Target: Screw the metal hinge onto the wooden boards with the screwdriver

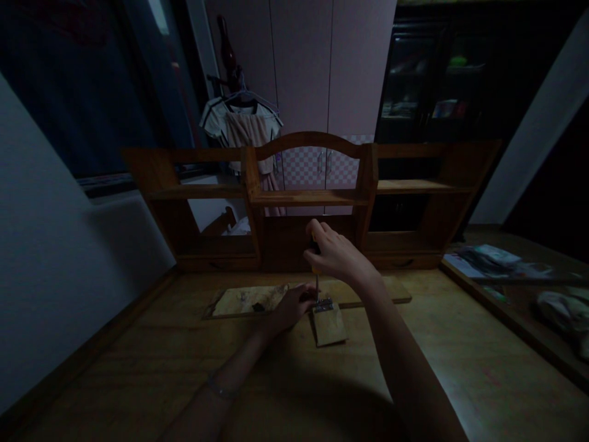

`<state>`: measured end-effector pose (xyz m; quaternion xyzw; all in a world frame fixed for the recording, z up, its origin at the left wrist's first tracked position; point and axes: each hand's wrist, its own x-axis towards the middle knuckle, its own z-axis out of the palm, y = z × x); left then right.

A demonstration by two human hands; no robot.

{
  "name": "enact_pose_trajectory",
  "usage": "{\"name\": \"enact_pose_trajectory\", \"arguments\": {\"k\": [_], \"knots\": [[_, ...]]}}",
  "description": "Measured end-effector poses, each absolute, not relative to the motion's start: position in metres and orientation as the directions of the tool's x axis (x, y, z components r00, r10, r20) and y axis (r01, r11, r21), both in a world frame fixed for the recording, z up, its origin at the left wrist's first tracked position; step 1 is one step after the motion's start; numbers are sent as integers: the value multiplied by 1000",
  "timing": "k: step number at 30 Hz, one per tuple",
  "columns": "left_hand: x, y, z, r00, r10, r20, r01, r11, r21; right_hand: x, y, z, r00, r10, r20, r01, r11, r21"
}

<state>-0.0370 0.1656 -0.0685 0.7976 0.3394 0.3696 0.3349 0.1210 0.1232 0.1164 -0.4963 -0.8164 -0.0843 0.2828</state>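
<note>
My right hand [338, 255] is closed around the handle of a screwdriver [316, 283], which stands upright with its shaft pointing down. Its tip meets a small metal hinge [324, 304] at the far edge of a small square wooden board [330, 326]. Low beside the tip, my left hand [297, 305] has its fingers curled together at the hinge's left end. Whatever those fingertips pinch is hidden. Behind both hands lies a longer wooden plank [384, 290], and the hinge sits close to its near edge.
A worn, stained piece of board [243, 301] lies left of my hands on the wooden tabletop [184, 362]. A wooden shelf unit [313, 197] rises along the back edge. To the right, a lower surface holds bags and papers [488, 261]. A wall [92, 245] borders the left.
</note>
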Motion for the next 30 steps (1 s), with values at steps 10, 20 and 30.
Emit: {"name": "enact_pose_trajectory", "arguments": {"k": [10, 20, 30], "knots": [[-39, 164, -63, 512, 752, 415, 324, -616, 718, 118, 129, 112, -286, 781, 556, 899, 419, -126], [-42, 168, -70, 533, 721, 443, 351, -665, 659, 119, 132, 112, -295, 767, 570, 924, 380, -32], [-43, 170, -71, 529, 717, 454, 389, -680, 621, 124, 128, 114, -313, 746, 588, 896, 438, -78]]}}
